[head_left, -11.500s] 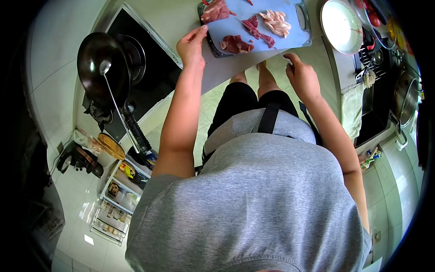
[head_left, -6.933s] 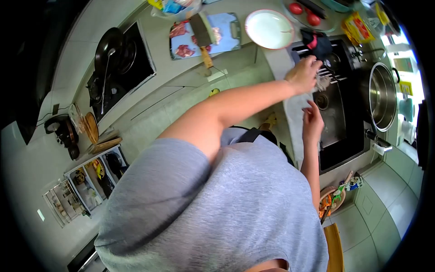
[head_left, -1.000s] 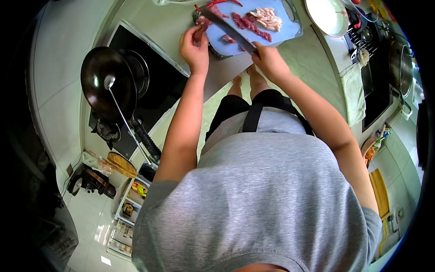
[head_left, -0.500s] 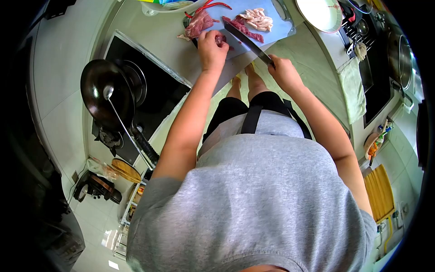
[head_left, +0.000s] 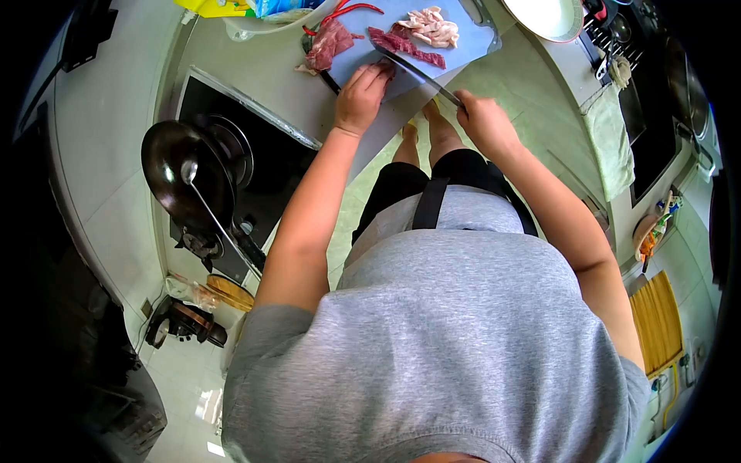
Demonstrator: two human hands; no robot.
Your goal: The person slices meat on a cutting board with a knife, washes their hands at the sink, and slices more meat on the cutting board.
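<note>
My left hand [head_left: 363, 98] presses its closed fingers down on a small piece of red meat [head_left: 388, 72], mostly hidden under the fingertips. The handle of a kitchen knife [head_left: 421, 75] is wrapped in my right hand [head_left: 489, 123]. Its blade slants across the blue cutting board [head_left: 472, 48], close beside the left fingertips. Beyond the blade lie dark red meat slices [head_left: 409, 48] and a heap of pale, fatty slices [head_left: 432, 28]. A larger chunk of raw meat [head_left: 330, 44] sits at the board's left side, by red chilies [head_left: 356, 8].
Left of me, a wok [head_left: 174, 170] with a ladle [head_left: 202, 197] in it stands on the black stove [head_left: 274, 150]. A white bowl [head_left: 549, 17] is at the upper right, near a hanging cloth [head_left: 607, 150]. A white basin [head_left: 270, 27] with packets stands at the upper left.
The left fingers have gone from pinching the meat to lying flatter over it. The knife blade has come lower and closer to them. The whole view has shifted slightly.
</note>
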